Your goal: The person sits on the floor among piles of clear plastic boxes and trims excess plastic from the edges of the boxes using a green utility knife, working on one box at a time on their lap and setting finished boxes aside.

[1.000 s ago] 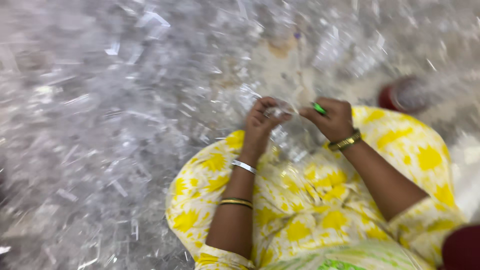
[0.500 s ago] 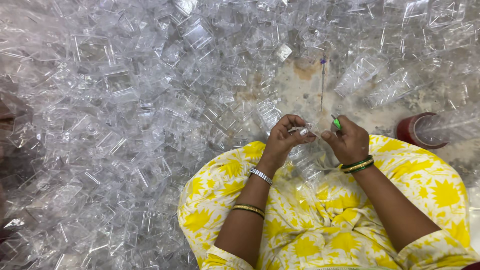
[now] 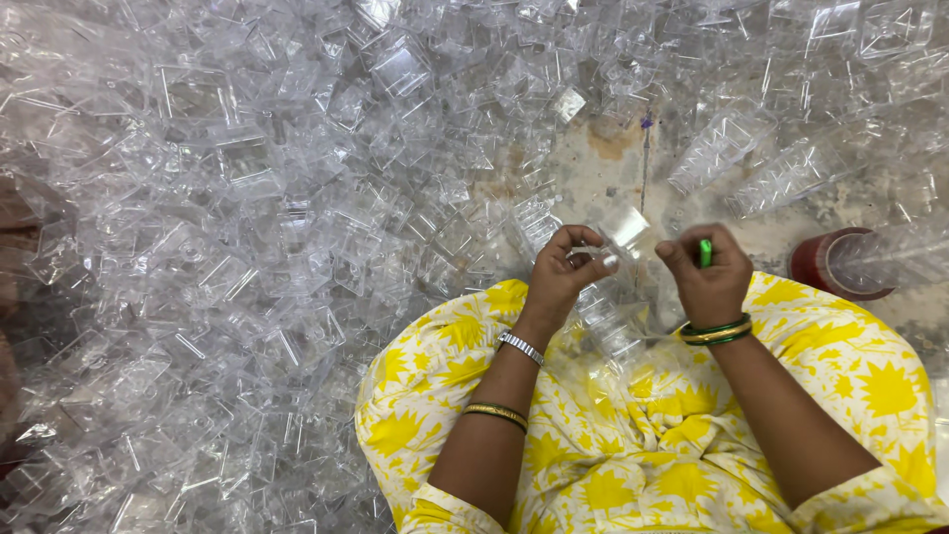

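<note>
Hands barely shifted since half a second ago. Your left hand pinches a clear plastic piece above your lap. Your right hand is closed around a green tool, just beside the piece.

At lower centre of the frame, the left hand pinches a small clear plastic box, while the right hand grips a green tool. A heap of clear plastic boxes fills the left and top; a red-rimmed container sits at right.
</note>
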### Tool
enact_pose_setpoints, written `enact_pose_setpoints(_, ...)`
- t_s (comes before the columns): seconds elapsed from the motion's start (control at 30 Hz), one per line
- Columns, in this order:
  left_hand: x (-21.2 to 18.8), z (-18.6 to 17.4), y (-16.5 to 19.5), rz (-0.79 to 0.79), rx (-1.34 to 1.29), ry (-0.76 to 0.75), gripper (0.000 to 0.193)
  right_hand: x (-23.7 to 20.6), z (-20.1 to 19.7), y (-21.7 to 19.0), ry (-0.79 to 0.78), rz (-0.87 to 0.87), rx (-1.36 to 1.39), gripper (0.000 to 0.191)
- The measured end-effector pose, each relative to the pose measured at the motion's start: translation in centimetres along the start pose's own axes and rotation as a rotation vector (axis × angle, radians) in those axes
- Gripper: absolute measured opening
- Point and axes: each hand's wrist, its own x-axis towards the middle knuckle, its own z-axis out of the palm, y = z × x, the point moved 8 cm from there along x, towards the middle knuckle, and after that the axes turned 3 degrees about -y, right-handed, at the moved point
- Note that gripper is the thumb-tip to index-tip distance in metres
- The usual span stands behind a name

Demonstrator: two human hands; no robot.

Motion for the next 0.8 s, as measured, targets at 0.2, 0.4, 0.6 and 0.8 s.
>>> enact_pose_setpoints(0.2, -0.1, 0.2, -0.3, -0.016, 0.084, -0.027, 0.036, 0.3, 1.0, 1.7, -0.193, 0.221, 0.24, 0.017)
enact_pose_setpoints(0.4, -0.1, 0.6, -1.4, -0.122, -0.11, -0.083, 0.023, -0.2, 1.4, 3.7, -0.219, 0.477, 0.645, 0.018)
enact_pose_setpoints(0.6, -0.4, 0.2, -2.0, -0.236, -0.124, -0.057, 0.017, -1.2, 2.5, 4.6, -0.251, 0.556, 0.87, 0.022)
enact_pose_setpoints(0.8, -0.5, 0.4, -1.3, -0.202, -0.124, -0.049, 0.012, -1.1, 2.7, 4.8, -0.274, 0.546, 0.922, 0.025)
